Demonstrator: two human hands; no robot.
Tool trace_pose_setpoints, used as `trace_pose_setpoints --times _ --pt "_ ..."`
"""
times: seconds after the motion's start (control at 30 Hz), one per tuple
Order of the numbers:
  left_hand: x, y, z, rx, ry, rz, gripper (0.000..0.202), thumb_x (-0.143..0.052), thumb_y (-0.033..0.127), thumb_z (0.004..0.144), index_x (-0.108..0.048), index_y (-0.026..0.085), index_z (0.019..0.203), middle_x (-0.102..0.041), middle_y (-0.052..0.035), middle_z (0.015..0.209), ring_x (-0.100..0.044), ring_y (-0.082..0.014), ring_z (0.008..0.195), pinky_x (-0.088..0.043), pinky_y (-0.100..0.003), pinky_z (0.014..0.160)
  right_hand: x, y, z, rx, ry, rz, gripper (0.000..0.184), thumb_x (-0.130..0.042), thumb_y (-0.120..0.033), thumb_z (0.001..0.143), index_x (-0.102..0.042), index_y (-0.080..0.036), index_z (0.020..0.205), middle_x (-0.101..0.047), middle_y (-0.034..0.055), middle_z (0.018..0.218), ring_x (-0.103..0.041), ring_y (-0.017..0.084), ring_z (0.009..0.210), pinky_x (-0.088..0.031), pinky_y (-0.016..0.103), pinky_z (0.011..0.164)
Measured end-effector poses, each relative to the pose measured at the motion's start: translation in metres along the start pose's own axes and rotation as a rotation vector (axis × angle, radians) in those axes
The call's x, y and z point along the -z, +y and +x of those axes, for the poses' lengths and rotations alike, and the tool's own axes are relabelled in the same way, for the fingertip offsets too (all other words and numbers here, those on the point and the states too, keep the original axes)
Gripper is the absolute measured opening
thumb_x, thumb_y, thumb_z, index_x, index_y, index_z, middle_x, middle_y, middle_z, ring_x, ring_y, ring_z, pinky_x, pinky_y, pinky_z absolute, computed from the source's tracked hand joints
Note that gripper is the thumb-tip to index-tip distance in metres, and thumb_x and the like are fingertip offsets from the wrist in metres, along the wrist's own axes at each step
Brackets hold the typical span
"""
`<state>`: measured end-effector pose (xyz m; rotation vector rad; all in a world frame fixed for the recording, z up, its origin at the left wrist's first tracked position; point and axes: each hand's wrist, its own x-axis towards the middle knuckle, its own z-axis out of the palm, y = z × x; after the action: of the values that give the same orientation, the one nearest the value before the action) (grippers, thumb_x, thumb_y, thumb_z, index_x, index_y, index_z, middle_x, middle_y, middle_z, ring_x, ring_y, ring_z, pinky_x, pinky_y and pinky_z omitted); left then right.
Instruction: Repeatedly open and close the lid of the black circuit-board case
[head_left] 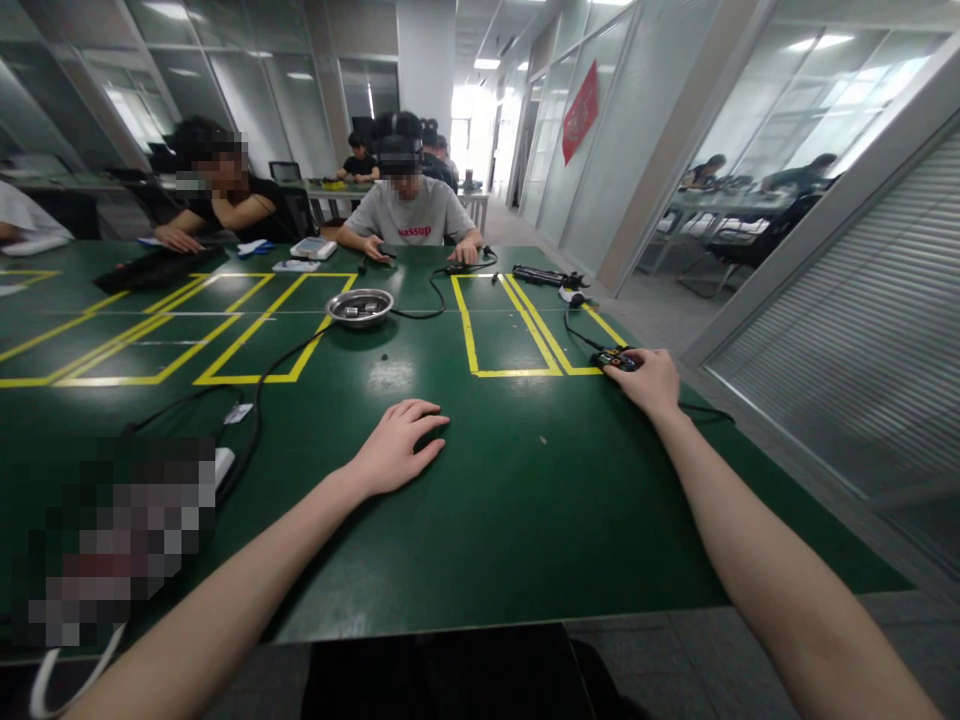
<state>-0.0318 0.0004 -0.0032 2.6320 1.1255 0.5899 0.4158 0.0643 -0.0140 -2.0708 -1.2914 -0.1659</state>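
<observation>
My left hand (401, 447) lies palm down on the green table (480, 540), its fingers stretched out and nothing in it. Farther right, my right hand (651, 382) grips a small black device (616, 358) with coloured marks on its top. The thumb is on its near side; most of the other fingers are hidden from me. A black cable (574, 325) runs to the device from a round black piece (576, 299) farther back. Yellow tape (517, 373) marks long boxes on the table beyond both hands.
A steel bowl (360, 308) with small metal pieces stands left of centre. A folded black tripod-like stand (547, 275) lies at the back right. Across the table sits a person in a grey shirt (409, 210). Another person leans at the left. A pixelated object (127, 540) covers the near left.
</observation>
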Motion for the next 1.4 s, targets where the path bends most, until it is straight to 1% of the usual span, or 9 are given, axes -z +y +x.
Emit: trace_pose_setpoints --times 0.2,0.37,0.63,0.83,1.03,1.13,1.23,1.3,1.4 --pt "0.000 -0.001 -0.001 -0.007 0.000 0.001 0.032 -0.056 0.033 0.100 -0.069 0.024 0.127 -0.064 -0.0105 0.139 -0.054 -0.0289 0.132 -0.042 -0.054 0.115 0.000 0.007 0.001 -0.017 0.105 0.039 0.036 -0.068 -0.038 0.082 -0.070 -0.016 0.111 -0.067 0.0155 0.113 -0.063 0.031 0.104 -0.051 0.041 0.090" --pt "0.000 0.000 -0.001 0.001 -0.007 0.005 0.032 -0.056 0.033 0.100 -0.069 0.023 0.128 -0.064 -0.0103 0.139 -0.054 -0.0285 0.132 -0.041 -0.053 0.116 -0.006 0.014 -0.001 -0.116 -0.009 -0.023 0.040 -0.066 -0.045 0.088 -0.067 -0.020 0.119 -0.072 0.0153 0.110 -0.067 0.032 0.102 -0.052 0.041 0.085" --pt "0.000 0.000 0.000 0.016 -0.020 -0.001 0.033 -0.057 0.031 0.099 -0.068 0.021 0.129 -0.064 -0.0115 0.140 -0.055 -0.0291 0.132 -0.041 -0.054 0.116 0.000 -0.009 -0.007 -0.040 -0.152 -0.055 0.044 -0.074 -0.042 0.079 -0.074 -0.019 0.117 -0.075 0.0131 0.113 -0.070 0.032 0.104 -0.055 0.039 0.082" --pt "0.001 0.000 0.000 0.013 -0.007 -0.011 0.032 -0.058 0.032 0.099 -0.068 0.024 0.128 -0.065 -0.0105 0.138 -0.056 -0.0291 0.130 -0.042 -0.054 0.115 0.000 -0.060 -0.042 0.207 -0.394 0.169 0.044 -0.079 -0.036 0.076 -0.073 -0.019 0.116 -0.076 0.0106 0.113 -0.071 0.029 0.103 -0.056 0.041 0.088" --pt "0.009 0.011 0.001 -0.061 0.080 -0.102 0.051 -0.066 0.040 0.092 -0.059 0.025 0.140 -0.061 -0.0120 0.143 -0.055 -0.0311 0.131 -0.044 -0.053 0.113 0.011 -0.119 -0.110 0.735 -0.819 0.577 0.049 -0.082 -0.029 0.075 -0.071 -0.019 0.122 -0.075 0.0085 0.119 -0.071 0.026 0.107 -0.055 0.040 0.095" --pt "0.012 0.021 0.000 -0.181 0.049 -0.162 0.037 -0.072 0.048 0.087 -0.070 0.023 0.114 -0.069 -0.0114 0.122 -0.063 -0.0286 0.114 -0.051 -0.045 0.101 0.021 -0.139 -0.136 0.948 -1.019 0.680 0.044 -0.082 -0.029 0.078 -0.073 -0.021 0.120 -0.076 0.0063 0.112 -0.072 0.023 0.098 -0.055 0.034 0.089" --pt "0.012 0.028 -0.001 -0.234 -0.043 -0.177 0.038 -0.073 0.058 0.083 -0.067 0.021 0.085 -0.069 -0.0069 0.091 -0.064 -0.0225 0.088 -0.055 -0.036 0.080 0.026 -0.145 -0.146 1.004 -1.051 0.693 0.038 -0.081 -0.028 0.080 -0.074 -0.021 0.116 -0.076 0.0045 0.102 -0.071 0.019 0.087 -0.055 0.031 0.082" --pt "0.011 0.031 -0.001 -0.228 -0.061 -0.141 0.042 -0.075 0.061 0.081 -0.066 0.020 0.084 -0.068 -0.0060 0.087 -0.062 -0.0227 0.085 -0.054 -0.036 0.076 0.025 -0.145 -0.147 1.003 -1.010 0.703 0.036 -0.080 -0.028 0.081 -0.074 -0.020 0.115 -0.075 0.0049 0.100 -0.070 0.019 0.086 -0.055 0.031 0.081" --pt "0.010 0.030 0.000 -0.197 -0.044 -0.076 0.041 -0.076 0.059 0.081 -0.070 0.020 0.095 -0.069 -0.0078 0.098 -0.063 -0.0257 0.095 -0.055 -0.040 0.084 0.022 -0.143 -0.145 1.003 -0.912 0.740 0.033 -0.078 -0.027 0.083 -0.073 -0.021 0.115 -0.074 0.0066 0.104 -0.070 0.021 0.092 -0.055 0.033 0.085"
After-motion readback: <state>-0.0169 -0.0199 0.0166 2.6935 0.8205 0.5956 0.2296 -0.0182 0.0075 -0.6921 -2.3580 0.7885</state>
